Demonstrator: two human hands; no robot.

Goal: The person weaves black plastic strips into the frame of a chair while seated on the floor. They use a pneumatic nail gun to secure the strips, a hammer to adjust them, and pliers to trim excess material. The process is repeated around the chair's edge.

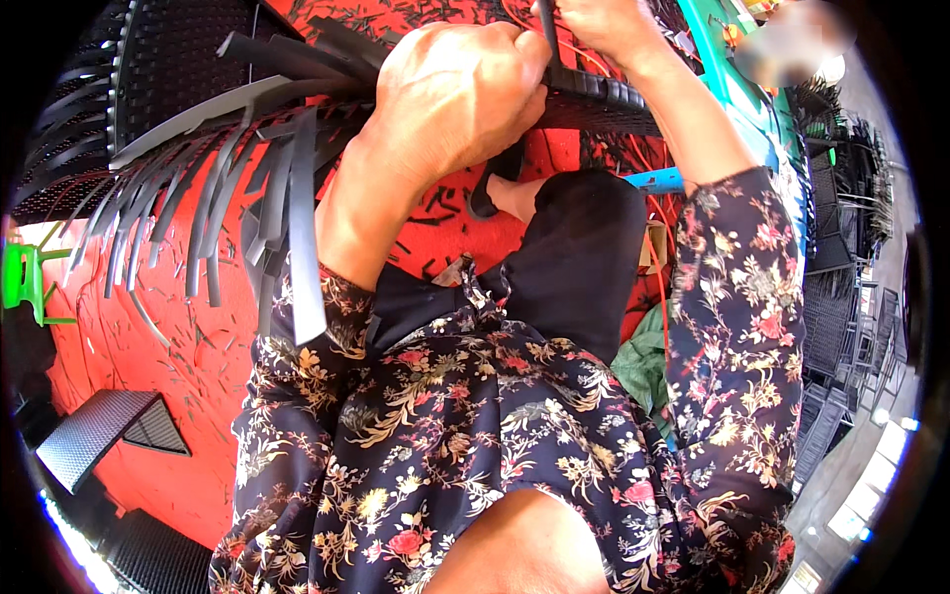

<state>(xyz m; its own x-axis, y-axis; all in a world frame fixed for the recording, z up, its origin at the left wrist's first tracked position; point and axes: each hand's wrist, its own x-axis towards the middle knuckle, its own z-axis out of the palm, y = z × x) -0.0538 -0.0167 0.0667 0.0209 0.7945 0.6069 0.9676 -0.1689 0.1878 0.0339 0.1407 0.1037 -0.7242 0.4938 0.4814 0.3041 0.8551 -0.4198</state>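
Note:
My left hand (460,94) is closed in a fist over the edge of dark woven work, gripping flat black plastic strips. Loose black strips (307,218) fan out to the left of it and hang over the forearm. Near the top edge my right hand (606,28) is closed, its fingers partly cut off by the frame. A narrow dark strip (548,35) runs upright between the two hands, and the right fingers meet its upper end. Below the hands a black woven edge (604,104) passes to the right. What lies inside the left fist is hidden.
A large black woven panel (188,69) stands at upper left. Strip scraps litter the red floor (109,337). A green stool (35,277) and a black woven piece (104,431) are at left. Stacked dark frames (836,327) line the right, with a blurred person (792,45) above.

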